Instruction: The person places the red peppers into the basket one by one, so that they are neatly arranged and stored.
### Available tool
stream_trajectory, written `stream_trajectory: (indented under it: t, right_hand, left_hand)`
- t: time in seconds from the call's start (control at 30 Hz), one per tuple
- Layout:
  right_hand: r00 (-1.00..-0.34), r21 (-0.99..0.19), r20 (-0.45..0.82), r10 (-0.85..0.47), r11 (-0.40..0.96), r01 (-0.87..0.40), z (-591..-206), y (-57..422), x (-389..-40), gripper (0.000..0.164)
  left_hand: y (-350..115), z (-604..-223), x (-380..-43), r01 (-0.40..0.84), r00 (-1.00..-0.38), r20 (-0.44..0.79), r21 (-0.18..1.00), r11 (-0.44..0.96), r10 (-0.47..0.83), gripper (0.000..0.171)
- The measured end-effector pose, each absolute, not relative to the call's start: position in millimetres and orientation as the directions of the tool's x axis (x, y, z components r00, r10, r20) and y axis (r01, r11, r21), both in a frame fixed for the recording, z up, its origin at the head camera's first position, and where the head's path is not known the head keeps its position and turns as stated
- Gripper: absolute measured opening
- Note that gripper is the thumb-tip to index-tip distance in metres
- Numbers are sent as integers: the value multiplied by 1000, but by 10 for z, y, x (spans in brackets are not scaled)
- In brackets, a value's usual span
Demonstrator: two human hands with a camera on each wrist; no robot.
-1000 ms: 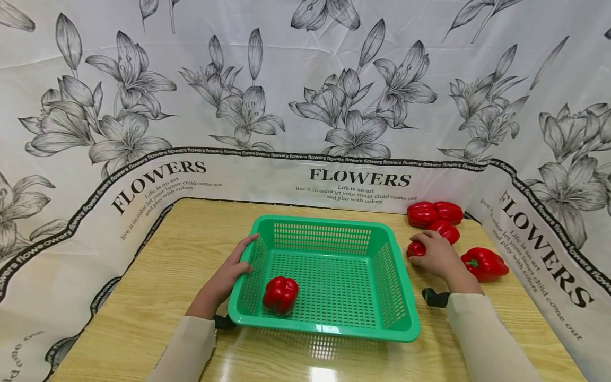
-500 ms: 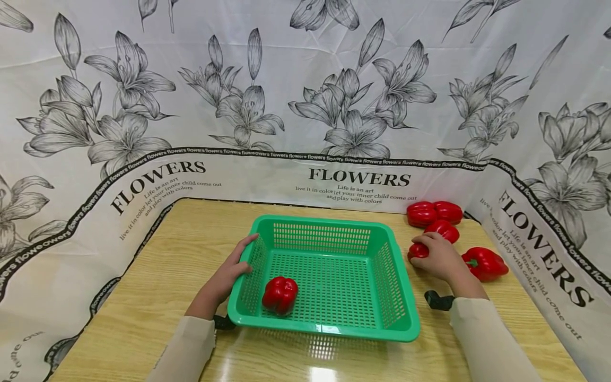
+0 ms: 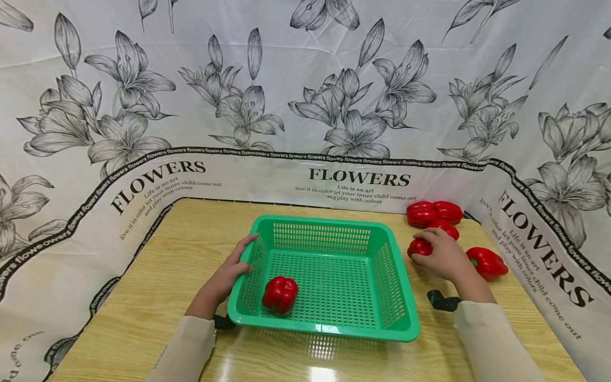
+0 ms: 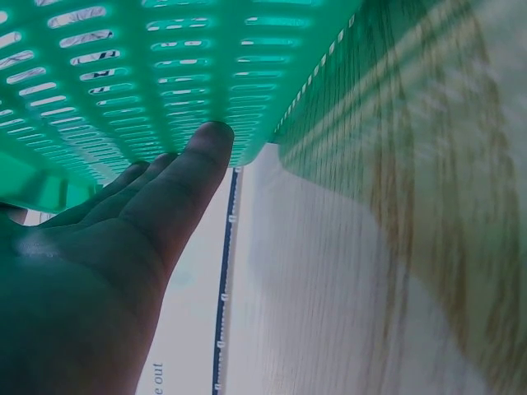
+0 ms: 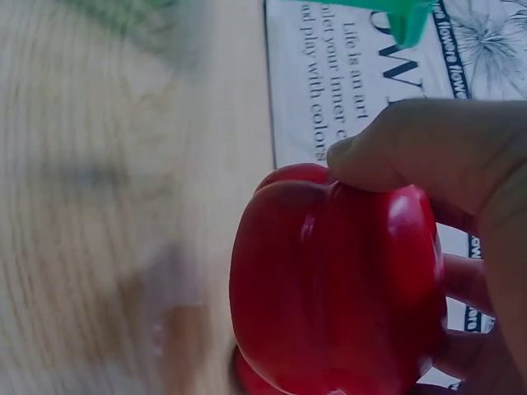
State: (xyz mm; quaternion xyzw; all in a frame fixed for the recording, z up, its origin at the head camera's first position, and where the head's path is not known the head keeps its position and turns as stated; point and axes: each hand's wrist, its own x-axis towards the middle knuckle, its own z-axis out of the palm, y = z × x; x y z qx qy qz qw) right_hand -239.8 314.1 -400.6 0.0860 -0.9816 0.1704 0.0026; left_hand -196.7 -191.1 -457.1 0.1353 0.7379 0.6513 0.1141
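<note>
A green plastic basket point(image 3: 329, 331) with slotted walls stands on the table, a red bell pepper point(image 3: 280, 295) in its front left corner. My left hand point(image 3: 228, 276) holds the basket's left side, thumb over the rim. In the left wrist view its fingers point(image 4: 185, 185) lie along the outer wall. To the basket's right, my right hand point(image 3: 444, 257) grips another red bell pepper point(image 3: 419, 248) between thumb and fingers. The right wrist view shows this held pepper point(image 5: 338, 284) close up, the thumb on its near side and the other fingers partly hidden behind it.
Behind the right hand lie more red bell peppers point(image 3: 434, 213), one of them point(image 3: 445, 229) partly covered by the hand. Another pepper point(image 3: 487, 263) with a green stem rests right of the wrist. A flower-printed cloth point(image 3: 358, 180) encloses the wooden table's back and sides.
My right hand has shifted slightly right and toward me, and more of the gripped pepper shows. The stemmed pepper is now more hidden by the wrist. My left hand and the basket stay put.
</note>
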Motion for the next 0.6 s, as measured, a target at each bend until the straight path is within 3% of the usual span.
stream_trajectory:
  t: [0.6]
  right_hand:
    - [-968, -343, 157, -193, 909, -237, -3694, 3006, -2239, 52]
  left_hand:
    - [-1904, -4575, -1969, 43, -940, 1, 992, 117, 340, 81]
